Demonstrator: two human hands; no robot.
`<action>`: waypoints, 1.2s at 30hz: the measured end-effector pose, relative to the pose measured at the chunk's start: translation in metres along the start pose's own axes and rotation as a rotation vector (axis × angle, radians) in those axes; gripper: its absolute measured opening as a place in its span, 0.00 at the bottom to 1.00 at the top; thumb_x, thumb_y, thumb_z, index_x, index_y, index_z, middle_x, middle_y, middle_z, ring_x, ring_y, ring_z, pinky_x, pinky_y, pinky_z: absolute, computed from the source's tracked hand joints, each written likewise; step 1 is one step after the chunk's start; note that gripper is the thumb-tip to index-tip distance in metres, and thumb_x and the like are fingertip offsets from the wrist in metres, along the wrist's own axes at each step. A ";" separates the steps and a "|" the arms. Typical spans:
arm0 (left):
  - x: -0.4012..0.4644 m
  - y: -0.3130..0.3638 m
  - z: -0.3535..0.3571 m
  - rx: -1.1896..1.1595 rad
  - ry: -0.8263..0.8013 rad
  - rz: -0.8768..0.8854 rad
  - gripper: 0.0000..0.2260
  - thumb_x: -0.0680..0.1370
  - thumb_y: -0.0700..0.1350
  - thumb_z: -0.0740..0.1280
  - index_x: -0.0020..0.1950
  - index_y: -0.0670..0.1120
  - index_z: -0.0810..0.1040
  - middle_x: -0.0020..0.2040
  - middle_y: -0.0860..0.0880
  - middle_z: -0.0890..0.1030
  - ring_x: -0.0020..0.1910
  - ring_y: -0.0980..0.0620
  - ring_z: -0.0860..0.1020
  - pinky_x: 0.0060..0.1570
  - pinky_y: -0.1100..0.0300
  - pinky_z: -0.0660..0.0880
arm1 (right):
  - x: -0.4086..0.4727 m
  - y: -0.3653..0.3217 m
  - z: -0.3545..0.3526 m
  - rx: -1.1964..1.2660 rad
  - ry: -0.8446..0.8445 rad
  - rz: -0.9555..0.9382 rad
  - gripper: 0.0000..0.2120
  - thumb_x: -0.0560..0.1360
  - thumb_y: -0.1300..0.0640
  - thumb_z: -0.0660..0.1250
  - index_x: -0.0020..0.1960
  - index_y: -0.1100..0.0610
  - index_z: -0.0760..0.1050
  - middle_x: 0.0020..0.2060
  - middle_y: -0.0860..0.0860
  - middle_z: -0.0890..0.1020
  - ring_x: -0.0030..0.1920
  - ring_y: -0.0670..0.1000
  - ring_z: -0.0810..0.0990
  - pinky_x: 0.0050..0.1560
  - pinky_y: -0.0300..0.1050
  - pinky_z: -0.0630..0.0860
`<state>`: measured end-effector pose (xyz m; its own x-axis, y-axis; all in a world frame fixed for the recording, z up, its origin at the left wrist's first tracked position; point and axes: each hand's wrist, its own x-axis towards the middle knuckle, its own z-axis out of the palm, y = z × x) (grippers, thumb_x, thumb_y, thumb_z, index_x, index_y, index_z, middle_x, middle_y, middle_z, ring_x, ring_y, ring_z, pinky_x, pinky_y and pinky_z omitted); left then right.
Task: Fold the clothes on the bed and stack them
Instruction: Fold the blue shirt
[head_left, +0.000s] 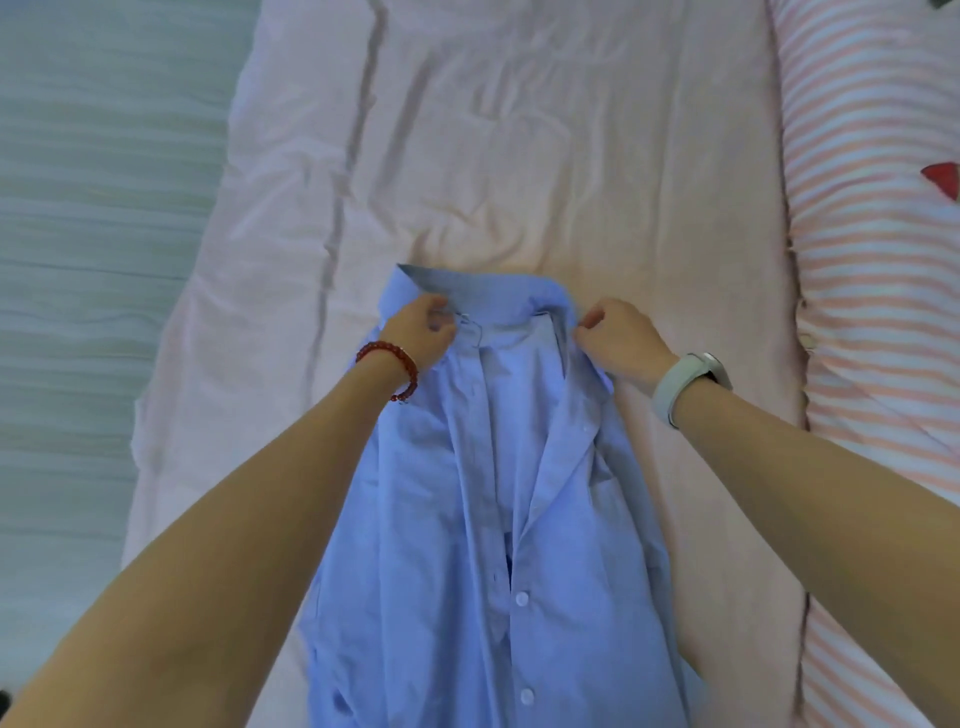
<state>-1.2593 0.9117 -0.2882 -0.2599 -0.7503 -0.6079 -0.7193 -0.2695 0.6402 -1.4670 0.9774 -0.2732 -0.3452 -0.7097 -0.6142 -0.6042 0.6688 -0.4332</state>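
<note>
Blue button-up shirt lies front-up, mid pink sheet. Left hand pinches collar's left end; right hand pinches collar's right end. Advice: pull collar taut, square shoulders, smooth placket before folding.

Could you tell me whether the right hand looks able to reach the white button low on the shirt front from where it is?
Probably yes. The right hand grips the blue shirt at the shoulder by the collar; the white button lies uncovered nearer the body, nothing over it. The hand would have to let go first.
</note>
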 end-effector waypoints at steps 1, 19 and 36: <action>0.001 -0.003 0.001 0.050 0.006 0.035 0.19 0.78 0.40 0.61 0.69 0.43 0.67 0.62 0.45 0.76 0.59 0.48 0.75 0.47 0.68 0.69 | 0.000 0.000 0.001 -0.027 -0.002 -0.006 0.07 0.75 0.53 0.62 0.46 0.57 0.69 0.44 0.53 0.75 0.45 0.56 0.74 0.41 0.45 0.69; 0.030 -0.009 -0.018 0.603 0.313 0.473 0.08 0.77 0.46 0.64 0.48 0.51 0.83 0.49 0.51 0.79 0.58 0.47 0.68 0.56 0.56 0.53 | -0.015 -0.075 0.009 0.798 -0.219 0.129 0.07 0.77 0.65 0.57 0.43 0.64 0.72 0.28 0.58 0.81 0.27 0.51 0.81 0.29 0.38 0.79; -0.111 -0.060 0.051 -0.068 0.329 0.277 0.08 0.75 0.35 0.67 0.52 0.42 0.79 0.42 0.53 0.72 0.38 0.56 0.74 0.40 0.71 0.68 | -0.086 -0.011 0.070 0.830 0.190 -0.031 0.13 0.79 0.70 0.55 0.45 0.55 0.72 0.37 0.51 0.78 0.30 0.42 0.77 0.37 0.35 0.74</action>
<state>-1.2201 1.0422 -0.2830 -0.2101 -0.9494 -0.2333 -0.6040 -0.0616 0.7946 -1.3803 1.0470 -0.2616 -0.4966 -0.7060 -0.5050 0.0817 0.5412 -0.8369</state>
